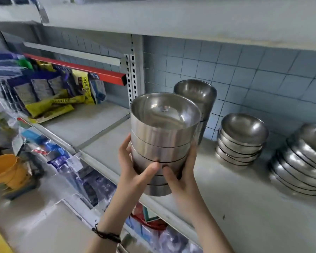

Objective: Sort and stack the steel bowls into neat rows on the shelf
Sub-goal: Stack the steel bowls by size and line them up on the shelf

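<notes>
- You are standing in a shop, facing a goods aisle.
- The shelf in front of you is grey metal retail racking, with a slotted upright at the back against a blue tiled wall.
- Many near-identical steel bowls sit on it in several stacks, like stock.
- To your left, a red rail runs above piled yellow and purple sealed packets.
- Lower down you see plastic-wrapped goods, and nested orange buckets at far left.
</notes>
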